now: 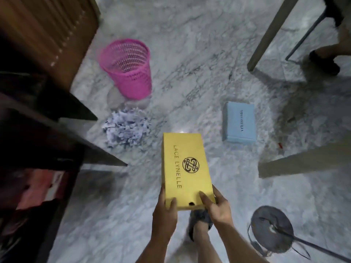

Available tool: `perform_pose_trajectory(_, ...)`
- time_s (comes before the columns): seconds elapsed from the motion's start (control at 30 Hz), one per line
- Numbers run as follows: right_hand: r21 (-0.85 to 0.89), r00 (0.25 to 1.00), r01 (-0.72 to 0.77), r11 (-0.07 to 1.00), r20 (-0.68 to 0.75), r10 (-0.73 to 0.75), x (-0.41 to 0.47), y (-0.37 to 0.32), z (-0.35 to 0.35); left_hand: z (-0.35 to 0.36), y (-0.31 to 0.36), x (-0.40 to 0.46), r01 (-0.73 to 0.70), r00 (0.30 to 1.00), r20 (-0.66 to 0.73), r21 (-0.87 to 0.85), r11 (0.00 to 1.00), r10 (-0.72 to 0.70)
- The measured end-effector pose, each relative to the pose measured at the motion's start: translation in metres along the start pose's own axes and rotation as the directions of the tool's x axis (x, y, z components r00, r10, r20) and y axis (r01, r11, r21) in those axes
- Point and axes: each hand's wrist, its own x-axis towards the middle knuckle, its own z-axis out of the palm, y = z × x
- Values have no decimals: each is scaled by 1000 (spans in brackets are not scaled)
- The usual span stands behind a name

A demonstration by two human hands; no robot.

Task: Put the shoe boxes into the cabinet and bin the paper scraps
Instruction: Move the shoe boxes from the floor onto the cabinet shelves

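I see a marble floor (190,63) carrying a pink bin (127,68), a scrap pile (125,128) beside it, and a blue box (239,123) well apart.

Yellow shoe box (185,168): matt card, smooth, with dark printed lettering and a round emblem. Floor (199,59) beneath it: polished marble-look stone, grey-veined and glossy — a bright glare spot sits just beyond the box's far end. Blue shoe box (239,123), right of the yellow box: matt card, smooth. Paper scraps (126,130), left of the yellow box: crumpled paper, rough-edged. Pink bin (129,69), beyond the scraps: perforated plastic, slight sheen. Cabinet door (51,31), far left of the yellow box: slatted brown wood — glossy finish.
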Motion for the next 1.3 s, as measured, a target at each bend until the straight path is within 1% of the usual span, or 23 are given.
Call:
perform_pose_trajectory(0.1, -146, 991, 54, 988, 131, -35, -86, 7, 61, -78, -64, -72, 77, 985, -149, -51, 996, -84)
perform_pose_trajectory(0.2, -264, 959, 205, 943, 246, -140, -153, 15, 121, -145, -122, -130, 99, 943, -301, -141, 985, -138)
perform_pose_trajectory(0.27, -309, 920, 310, 899, 335, -202, -185, 13, 157, -179, -146, -158, 110, 920, -352, -193, 975, -173)
perform_pose_trajectory(0.33, -293, 887, 359, 886, 403, -226, -208, 1, 190, -207, -152, -181, 94, 898, -399, -235, 967, -184)
perform_pose_trajectory(0.4, -271, 859, 409, 871, 437, -267, -229, -25, 215, -232, -143, -193, 86, 834, -493, -331, 940, -250)
perform_pose_trajectory(0.47, -232, 833, 465, 855, 441, -333, -245, -57, 236, -254, -125, -196, 52, 785, -548, -407, 912, -289)
perform_pose_trajectory(0.57, -225, 798, 537, 813, 449, -403, -262, -118, 268, -294, -92, -194, -121, 765, -603, -478, 870, -225)
perform_pose_trajectory(0.7, -223, 741, 624, 749, 474, -476, -264, -197, 324, -359, -47, -179, -329, 740, -672, -413, 849, -40)
perform_pose_trajectory(0.77, -228, 705, 659, 717, 521, -482, -256, -231, 359, -391, -30, -159, -377, 714, -700, -403, 834, -16)
perform_pose_trajectory(0.87, -170, 672, 652, 739, 580, -460, -247, -277, 416, -435, -21, -116, -429, 687, -726, -432, 793, -24)
perform_pose_trajectory(0.97, -116, 643, 618, 777, 644, -415, -240, -300, 474, -472, -20, -85, -467, 628, -777, -418, 779, -41)
perform_pose_trajectory(1.07, -11, 679, 487, 873, 633, -371, -244, -312, 511, -509, -21, -76, -464, 621, -782, -426, 777, -58)
perform_pose_trajectory(1.13, -8, 667, 509, 861, 635, -389, -263, -320, 528, -530, -11, -79, -483, 592, -805, -389, 784, -34)
perform_pose_trajectory(1.2, -34, 651, 581, 813, 619, -439, -275, -319, 527, -543, -15, -83, -476, 538, -842, -345, 809, -43)
perform_pose_trajectory(1.23, -76, 648, 618, 782, 613, -453, -279, -321, 530, -553, -13, -84, -460, 539, -841, -328, 825, -34)
perform_pose_trajectory(1.27, -182, 702, 584, 791, 602, -379, -237, -293, 559, -549, -37, -33, -395, 576, -814, -364, 843, -82)
perform_pose_trajectory(1.3, -233, 730, 585, 777, 568, -380, -200, -270, 584, -544, -59, 16, -359, 601, -793, -379, 853, -100)
